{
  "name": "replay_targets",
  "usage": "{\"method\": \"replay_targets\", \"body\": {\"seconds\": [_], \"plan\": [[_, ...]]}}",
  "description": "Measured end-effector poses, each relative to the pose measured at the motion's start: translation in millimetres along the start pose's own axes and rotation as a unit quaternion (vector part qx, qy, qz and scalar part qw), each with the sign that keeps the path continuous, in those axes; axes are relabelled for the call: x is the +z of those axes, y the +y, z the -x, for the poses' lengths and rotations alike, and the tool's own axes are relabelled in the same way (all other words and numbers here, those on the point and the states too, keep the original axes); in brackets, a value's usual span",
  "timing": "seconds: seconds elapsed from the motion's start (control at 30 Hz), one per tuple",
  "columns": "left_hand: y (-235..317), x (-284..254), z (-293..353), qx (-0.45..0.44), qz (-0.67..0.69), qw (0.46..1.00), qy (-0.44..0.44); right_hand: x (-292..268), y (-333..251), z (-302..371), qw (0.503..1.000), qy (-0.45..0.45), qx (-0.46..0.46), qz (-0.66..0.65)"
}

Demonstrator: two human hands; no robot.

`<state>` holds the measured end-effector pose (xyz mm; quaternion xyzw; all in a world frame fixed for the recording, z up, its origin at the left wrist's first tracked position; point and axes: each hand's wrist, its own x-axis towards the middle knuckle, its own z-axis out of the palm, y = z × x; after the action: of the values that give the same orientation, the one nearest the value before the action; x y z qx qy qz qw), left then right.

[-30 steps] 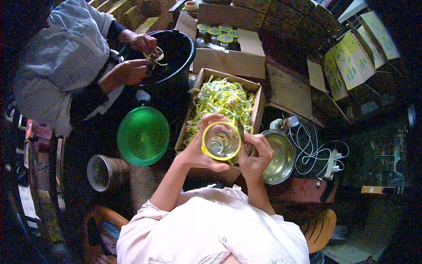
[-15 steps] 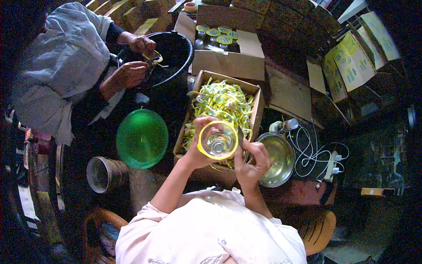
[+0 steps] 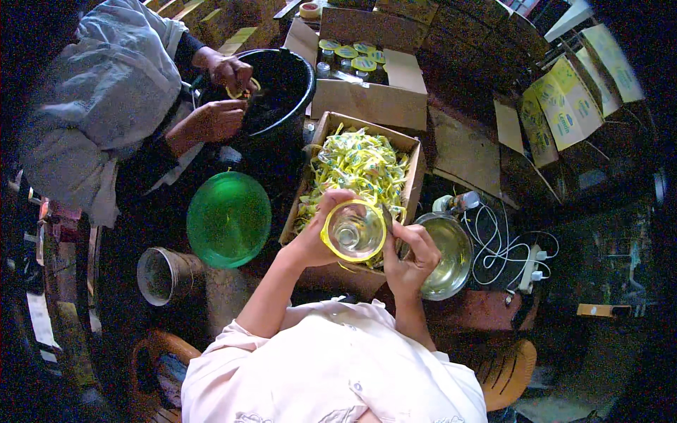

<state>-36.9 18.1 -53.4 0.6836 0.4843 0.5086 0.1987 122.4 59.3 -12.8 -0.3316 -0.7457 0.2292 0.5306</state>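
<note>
My left hand is closed round a clear cup with a yellow film edge along its rim. The cup is tilted so that its open mouth faces me. At the right side of the rim, my right hand pinches a thin dark blade, set against the yellow edge. Its handle is hidden in the fingers. Beneath both hands stands a cardboard box heaped with yellow and clear film strips.
A metal bowl stands to the right, beside a white cable and power strip. To the left are a green basin and a bucket. A co-worker's hands work over a black tub. Lidded cups fill another carton.
The cup and both my hands have shifted slightly in view, the cup turning a little. The co-worker's hands have come closer together over the tub.
</note>
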Motion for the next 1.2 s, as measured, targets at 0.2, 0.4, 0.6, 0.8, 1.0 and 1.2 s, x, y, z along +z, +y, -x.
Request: {"method": "replay_targets", "body": {"seconds": [0.2,0.4,0.6,0.8,1.0,1.2], "plan": [[-8,3,1,-0.036,0.109,0.993,0.002,0,-2,-2,1.000,-0.007,0.017,-0.021],[-7,5,-4,-0.017,0.078,0.996,-0.025,2,1,-2,0.999,0.004,0.039,-0.024],[-7,5,-4,-0.025,0.107,0.994,0.013,3,4,-1,0.999,0.035,0.037,-0.003],[-2,3,-7,-0.010,0.081,0.995,0.054,2,-10,7,0.998,0.037,0.055,0.015],[10,1,-10,0.024,0.039,0.997,0.054,5,-12,9,0.998,0.041,0.038,-0.008],[11,1,-5,0.018,0.036,0.998,0.041,3,-5,9,0.998,0.033,0.038,-0.029]]}}
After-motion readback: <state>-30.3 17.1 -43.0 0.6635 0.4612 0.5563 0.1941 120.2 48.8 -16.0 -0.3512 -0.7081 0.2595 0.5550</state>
